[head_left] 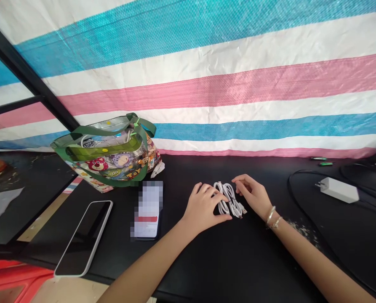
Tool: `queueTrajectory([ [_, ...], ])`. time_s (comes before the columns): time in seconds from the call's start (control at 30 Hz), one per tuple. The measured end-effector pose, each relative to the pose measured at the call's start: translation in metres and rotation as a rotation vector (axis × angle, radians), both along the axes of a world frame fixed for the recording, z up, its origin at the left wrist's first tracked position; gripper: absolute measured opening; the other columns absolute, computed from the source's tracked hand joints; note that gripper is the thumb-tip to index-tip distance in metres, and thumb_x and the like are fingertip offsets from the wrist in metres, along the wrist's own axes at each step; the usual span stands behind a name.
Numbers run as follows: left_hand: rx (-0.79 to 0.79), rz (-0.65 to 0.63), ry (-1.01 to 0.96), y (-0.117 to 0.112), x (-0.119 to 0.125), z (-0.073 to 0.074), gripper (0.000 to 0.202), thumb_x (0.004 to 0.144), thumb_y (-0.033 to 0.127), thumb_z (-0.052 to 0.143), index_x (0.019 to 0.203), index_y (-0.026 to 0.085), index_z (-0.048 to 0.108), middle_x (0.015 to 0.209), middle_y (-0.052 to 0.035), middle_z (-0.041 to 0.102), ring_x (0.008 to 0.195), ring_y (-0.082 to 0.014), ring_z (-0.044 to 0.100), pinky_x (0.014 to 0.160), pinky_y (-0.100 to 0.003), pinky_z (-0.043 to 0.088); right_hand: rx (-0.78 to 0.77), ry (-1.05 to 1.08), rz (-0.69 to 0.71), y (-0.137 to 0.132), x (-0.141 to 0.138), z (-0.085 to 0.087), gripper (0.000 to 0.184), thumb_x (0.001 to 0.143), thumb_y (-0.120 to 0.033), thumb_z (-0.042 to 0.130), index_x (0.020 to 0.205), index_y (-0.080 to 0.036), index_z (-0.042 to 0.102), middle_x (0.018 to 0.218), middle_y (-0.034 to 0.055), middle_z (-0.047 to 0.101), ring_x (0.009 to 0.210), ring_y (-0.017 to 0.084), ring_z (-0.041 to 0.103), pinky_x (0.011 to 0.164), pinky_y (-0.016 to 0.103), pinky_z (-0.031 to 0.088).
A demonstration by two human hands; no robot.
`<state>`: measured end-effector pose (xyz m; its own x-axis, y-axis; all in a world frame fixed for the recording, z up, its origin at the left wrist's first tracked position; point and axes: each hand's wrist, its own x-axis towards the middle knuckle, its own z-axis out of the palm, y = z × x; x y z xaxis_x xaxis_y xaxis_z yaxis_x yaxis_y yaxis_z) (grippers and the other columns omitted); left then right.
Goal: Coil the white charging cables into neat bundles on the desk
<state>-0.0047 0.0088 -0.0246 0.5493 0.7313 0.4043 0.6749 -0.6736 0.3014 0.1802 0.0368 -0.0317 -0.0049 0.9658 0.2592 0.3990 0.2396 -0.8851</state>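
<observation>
Two bare forearms (pixel 143 265) reach up from the bottom of the view onto a matte black tabletop (pixel 254 269), with two thin metal bangles (pixel 272 216) on the right wrist. The left hand (pixel 205 206) lies curved, its fingers (pixel 214 195) draped over a flat bundle of looped white cables (pixel 228 200). The right hand (pixel 251 195) stays narrower, its fingertips (pixel 236 179) at the bundle's far side. How firmly either hand grips cannot be told. The bundle sits between the hands, its loops already formed and a white connector end poking out at lower right; no tie or wrapper shows on it. Left of it lie a dark phone under a blurred-out card (pixel 146 210) and a white-rimmed smartphone (pixel 83 237). Beyond them slumps a cartoon-printed tote bag with green straps (pixel 108 158), and to the right lies a white rectangular charger (pixel 338 189). Pink, blue and white striped woven tarpaulin (pixel 206 84) hangs behind.
</observation>
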Motion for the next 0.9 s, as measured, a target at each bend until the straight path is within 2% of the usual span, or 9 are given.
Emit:
queueTrajectory([
  [0.1,0.039,0.033,-0.096,0.001,0.001,0.001,0.032,0.07,0.05,0.073,0.088,0.025,0.067,0.082,-0.0004,0.067,0.086,-0.0215,0.059,0.089,-0.039,0.044,-0.002,0.024,-0.021,0.001,0.0,-0.001,0.022,0.075,-0.044,0.053,0.071,-0.022,0.057,0.048,-0.0026,0.052,0.043,0.014,0.052,0.044,0.026,0.043],
  [0.2,0.119,0.07,-0.218,0.001,0.001,0.004,0.026,0.078,0.047,0.066,0.091,0.024,0.066,0.086,-0.0015,0.068,0.087,-0.0205,0.059,0.083,-0.035,0.045,0.03,0.057,-0.05,0.0,0.0,0.0,0.022,0.076,-0.044,0.055,0.072,-0.022,0.057,0.05,-0.0023,0.054,0.042,0.014,0.051,0.043,0.026,0.044],
  [0.33,0.243,0.077,-0.299,0.001,0.001,0.008,0.028,0.084,0.047,0.058,0.096,0.024,0.066,0.093,-0.004,0.069,0.094,-0.0216,0.06,0.083,-0.035,0.045,0.131,0.088,-0.073,-0.006,-0.001,0.01,0.023,0.079,-0.045,0.058,0.075,-0.022,0.058,0.053,-0.0022,0.054,0.046,0.014,0.053,0.046,0.026,0.046],
  [0.47,0.341,0.022,-0.28,-0.001,0.002,0.008,0.028,0.085,0.049,0.056,0.097,0.025,0.066,0.096,-0.0028,0.071,0.097,-0.0211,0.06,0.086,-0.034,0.043,0.153,0.12,0.019,-0.019,-0.008,0.02,0.031,0.085,-0.052,0.053,0.081,-0.022,0.059,0.057,-0.0018,0.056,0.052,0.014,0.056,0.052,0.027,0.049],
  [0.57,0.401,-0.028,-0.267,-0.002,0.003,0.007,0.026,0.087,0.047,0.056,0.098,0.025,0.065,0.097,-0.0003,0.073,0.099,-0.0202,0.06,0.09,-0.033,0.041,0.07,0.193,0.206,-0.028,-0.016,0.022,0.037,0.085,-0.059,0.05,0.092,-0.023,0.057,0.073,0.0022,0.066,0.064,0.017,0.063,0.06,0.029,0.053],
  [0.63,0.42,-0.029,-0.258,-0.003,0.003,0.007,0.026,0.088,0.046,0.055,0.099,0.024,0.064,0.098,0.0011,0.074,0.101,-0.0202,0.059,0.092,-0.033,0.04,0.005,0.269,0.272,-0.031,-0.02,0.021,0.038,0.085,-0.059,0.051,0.1,-0.024,0.054,0.077,0.0022,0.068,0.065,0.017,0.064,0.059,0.029,0.053],
  [0.73,0.434,-0.007,-0.24,-0.003,0.003,0.006,0.025,0.09,0.045,0.052,0.1,0.026,0.064,0.099,0.003,0.075,0.105,-0.0203,0.058,0.096,-0.034,0.038,-0.029,0.297,0.259,-0.031,-0.021,0.022,0.037,0.084,-0.059,0.054,0.096,-0.023,0.055,0.073,0.0012,0.067,0.064,0.016,0.063,0.059,0.028,0.052],
  [0.9,0.462,0.013,-0.225,-0.004,0.004,0.004,0.023,0.092,0.044,0.05,0.099,0.027,0.064,0.1,0.003,0.073,0.107,-0.0196,0.056,0.098,-0.033,0.036,0.037,0.252,0.212,-0.03,-0.02,0.03,0.036,0.082,-0.059,0.057,0.085,-0.023,0.057,0.068,0.0004,0.064,0.061,0.014,0.06,0.057,0.025,0.051],
])
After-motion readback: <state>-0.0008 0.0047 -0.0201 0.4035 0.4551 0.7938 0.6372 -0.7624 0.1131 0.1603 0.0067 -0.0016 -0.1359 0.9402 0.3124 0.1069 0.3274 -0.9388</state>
